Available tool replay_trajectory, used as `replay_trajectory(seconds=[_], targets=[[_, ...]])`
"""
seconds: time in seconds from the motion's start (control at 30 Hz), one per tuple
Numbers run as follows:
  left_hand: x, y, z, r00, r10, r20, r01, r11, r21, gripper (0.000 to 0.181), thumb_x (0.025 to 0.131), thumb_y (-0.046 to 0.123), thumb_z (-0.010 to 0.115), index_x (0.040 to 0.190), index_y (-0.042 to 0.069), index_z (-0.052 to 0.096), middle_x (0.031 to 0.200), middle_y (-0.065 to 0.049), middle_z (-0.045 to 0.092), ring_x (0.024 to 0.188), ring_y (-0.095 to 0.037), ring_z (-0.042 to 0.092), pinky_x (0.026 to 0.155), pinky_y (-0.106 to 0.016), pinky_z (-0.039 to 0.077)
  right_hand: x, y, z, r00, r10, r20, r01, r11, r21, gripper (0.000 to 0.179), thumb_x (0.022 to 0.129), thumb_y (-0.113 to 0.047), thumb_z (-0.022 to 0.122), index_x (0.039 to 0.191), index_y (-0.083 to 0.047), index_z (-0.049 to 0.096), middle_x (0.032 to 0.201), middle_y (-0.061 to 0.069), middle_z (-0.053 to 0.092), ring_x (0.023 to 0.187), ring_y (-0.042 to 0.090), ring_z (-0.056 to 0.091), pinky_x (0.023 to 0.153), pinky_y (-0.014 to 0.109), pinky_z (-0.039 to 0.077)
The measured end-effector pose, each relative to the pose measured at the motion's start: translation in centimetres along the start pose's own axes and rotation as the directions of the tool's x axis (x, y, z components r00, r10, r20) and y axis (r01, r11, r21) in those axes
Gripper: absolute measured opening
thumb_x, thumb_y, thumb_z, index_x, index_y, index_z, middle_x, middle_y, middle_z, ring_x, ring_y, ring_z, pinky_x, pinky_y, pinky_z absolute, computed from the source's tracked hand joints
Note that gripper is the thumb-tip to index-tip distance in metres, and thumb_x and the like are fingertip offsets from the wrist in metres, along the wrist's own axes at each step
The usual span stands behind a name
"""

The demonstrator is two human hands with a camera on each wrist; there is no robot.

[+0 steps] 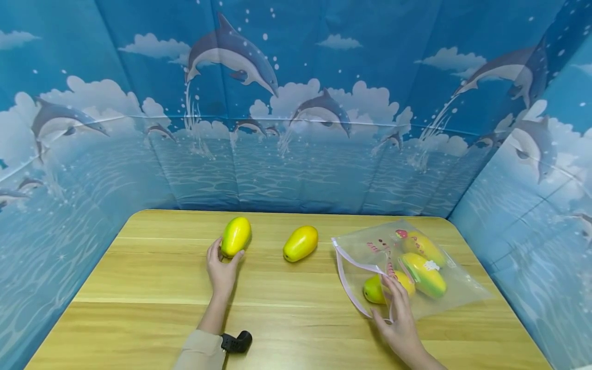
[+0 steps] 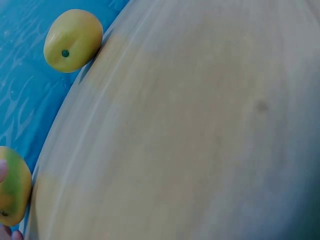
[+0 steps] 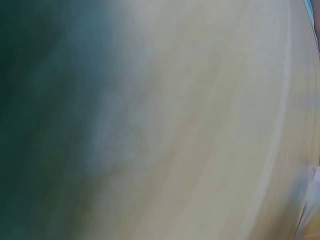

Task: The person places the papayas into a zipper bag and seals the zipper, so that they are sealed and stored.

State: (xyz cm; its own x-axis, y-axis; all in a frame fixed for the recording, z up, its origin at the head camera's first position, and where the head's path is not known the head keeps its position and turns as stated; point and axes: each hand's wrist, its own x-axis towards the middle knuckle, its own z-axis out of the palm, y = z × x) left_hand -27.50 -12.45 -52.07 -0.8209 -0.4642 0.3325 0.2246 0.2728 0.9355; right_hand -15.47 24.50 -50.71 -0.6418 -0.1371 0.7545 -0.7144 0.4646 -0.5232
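My left hand point(image 1: 223, 272) has its thumb and fingers around the near end of a yellow-green mango point(image 1: 237, 235) on the table's left half. That mango point(image 2: 16, 187) appears at the left edge of the left wrist view, with fingertips touching it. A second mango point(image 1: 300, 243) lies to its right, apart from both hands. On the right, a clear zip bag point(image 1: 455, 295) with pink print lies with its pink-edged mouth spread toward the left. Three mangoes are inside, one a green-tipped mango point(image 1: 373, 289) near the mouth. My right hand point(image 1: 399, 326) grips the bag's mouth edge.
The wooden table point(image 1: 287, 313) has rounded far corners. A blue dolphin-printed curtain point(image 1: 296, 169) hangs behind it and along both sides. A black band with a device point(image 1: 237, 342) sits on the left wrist. The right wrist view shows mostly blurred tabletop.
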Motion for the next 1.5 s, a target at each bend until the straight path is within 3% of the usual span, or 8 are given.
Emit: replay_trajectory(seconds=[0.53, 0.63, 0.77, 0.9, 1.07, 1.27, 1.4, 1.5], targets=[[-0.1, -0.4, 0.8, 0.994, -0.097, -0.055, 0.097, 0.995, -0.010, 0.059, 0.073, 0.007, 0.076, 0.125, -0.002, 0.049, 0.119, -0.018, 0.048, 0.103, -0.028, 0.050, 0.090, -0.039, 0.046, 0.4, -0.1, 0.2, 1.000, -0.003, -0.015, 0.003, 1.000, -0.002, 0.088, 0.047, 0.028, 0.063, 0.129, 0.019, 0.032, 0.124, 0.038, 0.034, 0.125, 0.017, 0.036, 0.100, 0.015, 0.035], [-0.2, -0.4, 0.8, 0.991, -0.106, -0.084, 0.104, 0.994, -0.036, 0.058, 0.073, 0.006, 0.075, 0.125, -0.001, 0.050, 0.119, -0.017, 0.049, 0.102, -0.026, 0.050, 0.089, -0.032, 0.046, 0.4, -0.2, 0.2, 1.000, -0.007, -0.017, 0.007, 1.000, -0.009, 0.087, 0.047, 0.028, 0.062, 0.128, 0.019, 0.033, 0.124, 0.038, 0.034, 0.125, 0.017, 0.036, 0.100, 0.015, 0.035], [-0.5, -0.2, 0.8, 0.987, -0.091, -0.130, 0.082, 0.994, -0.071, 0.058, 0.072, 0.006, 0.076, 0.124, 0.000, 0.052, 0.116, -0.014, 0.050, 0.100, -0.023, 0.050, 0.084, -0.017, 0.046, 0.7, -0.7, 0.2, 1.000, -0.023, -0.019, 0.023, 1.000, -0.007, 0.084, 0.047, 0.027, 0.061, 0.126, 0.021, 0.033, 0.123, 0.038, 0.034, 0.125, 0.017, 0.036, 0.100, 0.017, 0.035], [-1.1, 0.5, 1.1, 0.991, -0.040, -0.129, 0.026, 0.994, -0.106, 0.058, 0.071, 0.007, 0.078, 0.123, 0.000, 0.054, 0.114, -0.013, 0.052, 0.101, -0.020, 0.051, 0.083, -0.013, 0.045, 1.3, -1.5, 0.1, 0.999, -0.035, -0.023, 0.034, 0.999, -0.005, 0.081, 0.049, 0.025, 0.060, 0.125, 0.022, 0.033, 0.122, 0.040, 0.034, 0.125, 0.019, 0.036, 0.100, 0.017, 0.036], [-2.3, 1.9, 1.7, 0.996, 0.011, -0.092, -0.024, 0.990, -0.138, 0.057, 0.069, 0.007, 0.079, 0.121, -0.001, 0.056, 0.111, -0.015, 0.054, 0.100, -0.020, 0.051, 0.084, -0.017, 0.047, 1.7, -2.1, 0.1, 0.999, -0.046, -0.030, 0.045, 0.999, -0.026, 0.079, 0.049, 0.023, 0.060, 0.123, 0.023, 0.034, 0.120, 0.040, 0.036, 0.125, 0.019, 0.036, 0.099, 0.016, 0.036], [-4.4, 6.3, 2.1, 0.997, 0.072, 0.037, -0.065, 0.981, -0.181, 0.055, 0.068, -0.002, 0.077, 0.117, -0.009, 0.055, 0.110, -0.022, 0.055, 0.100, -0.025, 0.052, 0.088, -0.032, 0.049, 1.9, -2.4, 0.0, 0.999, -0.044, -0.027, 0.043, 0.998, -0.041, 0.078, 0.048, 0.024, 0.060, 0.122, 0.024, 0.035, 0.119, 0.040, 0.036, 0.127, 0.015, 0.034, 0.099, 0.016, 0.036], [-5.8, 8.0, 2.5, 0.983, 0.114, 0.142, -0.080, 0.971, -0.226, 0.054, 0.066, -0.006, 0.077, 0.116, -0.010, 0.055, 0.110, -0.022, 0.055, 0.101, -0.027, 0.052, 0.089, -0.034, 0.049, 1.5, -2.1, 0.1, 0.999, -0.027, -0.025, 0.026, 0.999, -0.032, 0.081, 0.048, 0.026, 0.061, 0.124, 0.022, 0.034, 0.121, 0.040, 0.035, 0.126, 0.017, 0.035, 0.099, 0.016, 0.035], [-6.9, 8.5, 3.1, 0.963, 0.146, 0.226, -0.088, 0.965, -0.249, 0.054, 0.064, -0.007, 0.077, 0.114, -0.011, 0.056, 0.111, -0.023, 0.056, 0.101, -0.030, 0.053, 0.088, -0.037, 0.049, 0.9, -1.4, 0.1, 1.000, -0.010, -0.023, 0.009, 1.000, -0.022, 0.084, 0.048, 0.028, 0.061, 0.127, 0.020, 0.033, 0.123, 0.039, 0.034, 0.125, 0.019, 0.036, 0.100, 0.016, 0.035]])
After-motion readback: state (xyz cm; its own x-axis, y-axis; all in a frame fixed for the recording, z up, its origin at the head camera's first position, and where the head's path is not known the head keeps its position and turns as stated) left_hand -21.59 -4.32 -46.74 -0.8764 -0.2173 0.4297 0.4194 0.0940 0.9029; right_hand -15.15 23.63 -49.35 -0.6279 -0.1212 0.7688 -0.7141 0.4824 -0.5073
